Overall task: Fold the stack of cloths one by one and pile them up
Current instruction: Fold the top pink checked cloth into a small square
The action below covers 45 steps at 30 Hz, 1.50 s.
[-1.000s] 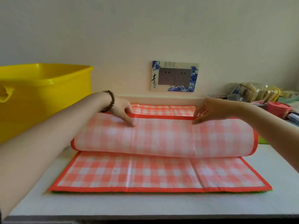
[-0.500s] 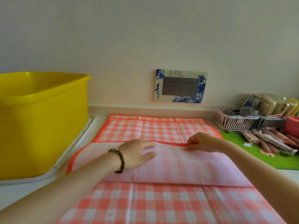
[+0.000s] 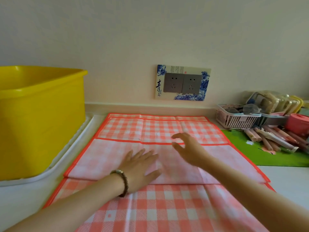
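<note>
Your left hand point(image 3: 142, 166) presses flat on the folded cloth point(image 3: 100, 156), whose long axis runs left-to-right, while your right hand point(image 3: 189, 148) hovers spread, empty.

The top cloth point(image 3: 158, 129), orange-and-white check with a solid orange border, is lying spread flat on the counter point(image 3: 284, 178), stretching from the far end right down to the near edge of view. A folded-over flap point(image 3: 100, 158) is lying across its middle, showing the paler, washed-out reverse, its orange hem running straight from left to right. Bright checks are showing both beyond the flap and in front of it. Faint creases are dividing the fabric into panels. At the far end, a narrow strip of another cloth point(image 3: 157, 116) in the same pattern is peeking out from underneath.
</note>
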Available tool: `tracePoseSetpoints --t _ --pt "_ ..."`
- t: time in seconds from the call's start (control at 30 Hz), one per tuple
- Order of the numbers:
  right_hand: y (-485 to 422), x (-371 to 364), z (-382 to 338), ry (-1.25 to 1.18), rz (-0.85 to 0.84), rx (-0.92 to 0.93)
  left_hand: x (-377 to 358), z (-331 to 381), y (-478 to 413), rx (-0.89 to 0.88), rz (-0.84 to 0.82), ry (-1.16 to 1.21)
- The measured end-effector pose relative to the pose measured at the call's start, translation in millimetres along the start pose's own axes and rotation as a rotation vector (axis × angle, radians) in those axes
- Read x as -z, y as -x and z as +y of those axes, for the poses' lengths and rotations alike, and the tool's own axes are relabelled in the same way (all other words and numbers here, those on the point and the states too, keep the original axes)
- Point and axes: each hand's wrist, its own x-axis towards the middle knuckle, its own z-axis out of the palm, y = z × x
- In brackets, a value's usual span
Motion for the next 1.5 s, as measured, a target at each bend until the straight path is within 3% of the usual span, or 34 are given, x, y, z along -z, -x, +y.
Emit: tracePoseSetpoints --t 0.3,0.77,1.0,1.07,1.23,1.33,1.5 --pt "28 -49 -24 0.227 -0.077 -0.028 -7 -2 -5 -0.014 0.024 -0.029" --pt "71 29 88 0.397 -0.148 -0.308 -9 -4 -3 -0.032 0.043 -0.062" --pt "73 39 94 0.4 -0.184 -0.331 -5 -2 2 -0.018 0.034 -0.033" --pt "66 37 80 0.337 -0.188 -0.299 -4 0 3 -0.01 0.018 -0.033" --pt "52 5 13 0.253 -0.192 -0.002 0 3 3 0.008 -0.005 -0.049" --pt "47 -17 -6 0.227 -0.262 0.064 1 4 2 0.01 -0.007 -0.032" --pt "50 -29 2 0.26 -0.237 0.088 -2 -12 5 -0.041 0.002 0.006"
